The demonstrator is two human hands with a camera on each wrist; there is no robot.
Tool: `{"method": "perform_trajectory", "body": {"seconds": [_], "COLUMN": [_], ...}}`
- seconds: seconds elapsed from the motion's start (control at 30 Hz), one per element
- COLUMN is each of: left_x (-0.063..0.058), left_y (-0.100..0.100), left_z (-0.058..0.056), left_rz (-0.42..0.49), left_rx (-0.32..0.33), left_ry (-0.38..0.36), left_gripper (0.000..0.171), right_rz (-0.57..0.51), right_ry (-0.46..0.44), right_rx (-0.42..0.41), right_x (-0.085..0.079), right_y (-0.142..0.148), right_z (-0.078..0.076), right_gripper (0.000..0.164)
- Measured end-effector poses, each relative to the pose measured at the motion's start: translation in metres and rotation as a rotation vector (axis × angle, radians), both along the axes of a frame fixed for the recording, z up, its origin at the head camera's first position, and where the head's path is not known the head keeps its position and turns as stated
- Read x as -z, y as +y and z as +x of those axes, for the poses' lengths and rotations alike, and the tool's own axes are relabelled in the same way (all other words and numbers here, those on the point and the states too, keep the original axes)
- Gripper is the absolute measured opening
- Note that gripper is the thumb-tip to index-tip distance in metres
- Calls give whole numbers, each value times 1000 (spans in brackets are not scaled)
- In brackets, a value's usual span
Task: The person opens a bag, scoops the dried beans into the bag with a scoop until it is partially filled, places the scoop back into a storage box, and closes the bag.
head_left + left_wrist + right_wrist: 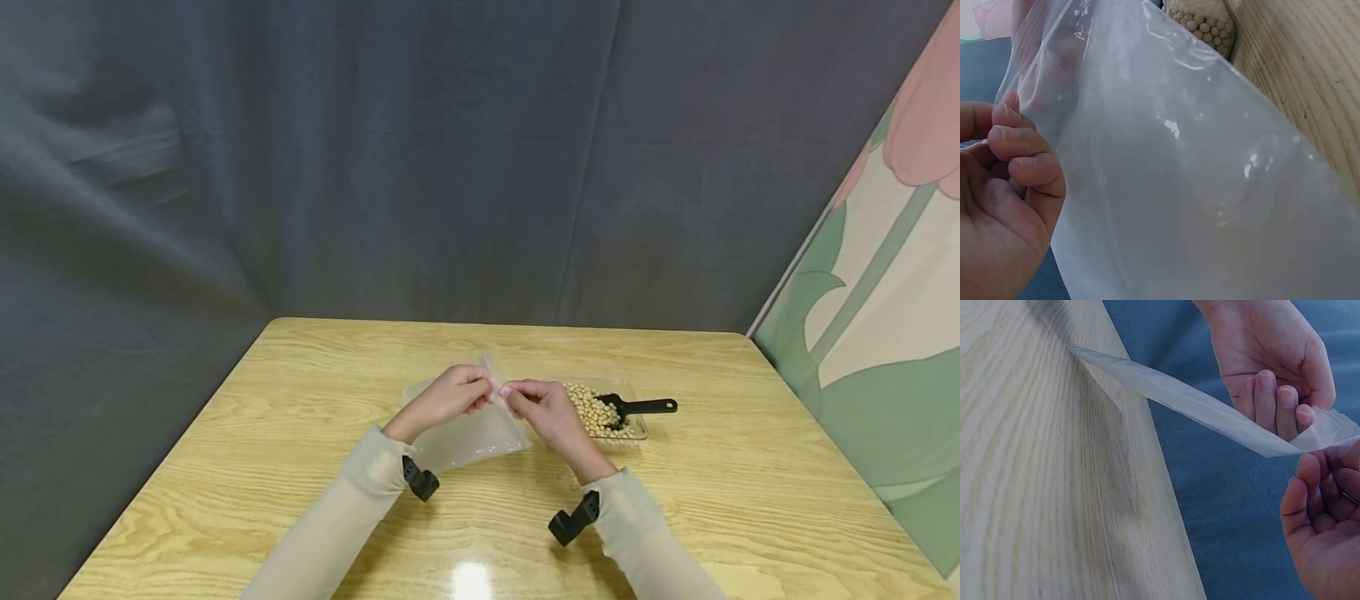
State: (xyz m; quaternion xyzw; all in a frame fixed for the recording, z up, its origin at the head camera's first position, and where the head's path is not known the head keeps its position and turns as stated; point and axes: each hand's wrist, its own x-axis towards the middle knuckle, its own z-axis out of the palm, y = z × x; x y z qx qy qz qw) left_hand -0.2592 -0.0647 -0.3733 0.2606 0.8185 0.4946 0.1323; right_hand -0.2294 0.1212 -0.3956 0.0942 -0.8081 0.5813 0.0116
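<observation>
A clear plastic zip bag hangs tilted between both hands over the table, its lower part near the tabletop. My left hand pinches the bag's top edge with curled fingers; the left wrist view shows that hand beside the zip strip. From the other side, my right hand pinches the same edge, its fingertips close to the left ones. The right wrist view shows the bag nearly edge-on, flat and thin. Whether its mouth is parted cannot be told.
Right of the hands stands a clear box of round beige beans. A black scoop rests in the beans, its handle sticking out to the right. Wooden tabletop surrounds them, with a dark curtain behind.
</observation>
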Motion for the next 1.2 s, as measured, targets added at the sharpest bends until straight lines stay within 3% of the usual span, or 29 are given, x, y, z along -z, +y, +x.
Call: {"method": "perform_trajectory", "body": {"seconds": [0.53,1.2], "left_x": [2,0], "left_y": [-3,-6], "left_z": [-2,0], "left_rz": [3,-19], "left_rx": [-16,-4], "left_ry": [-8,-12], "left_gripper": [27,30], "right_rz": [-24,-24], "right_ry": [-28,6], "right_rx": [-15,-6], "right_x": [-6,1], "right_y": [1,5], "right_z": [4,-1], "right_gripper": [23,24]}}
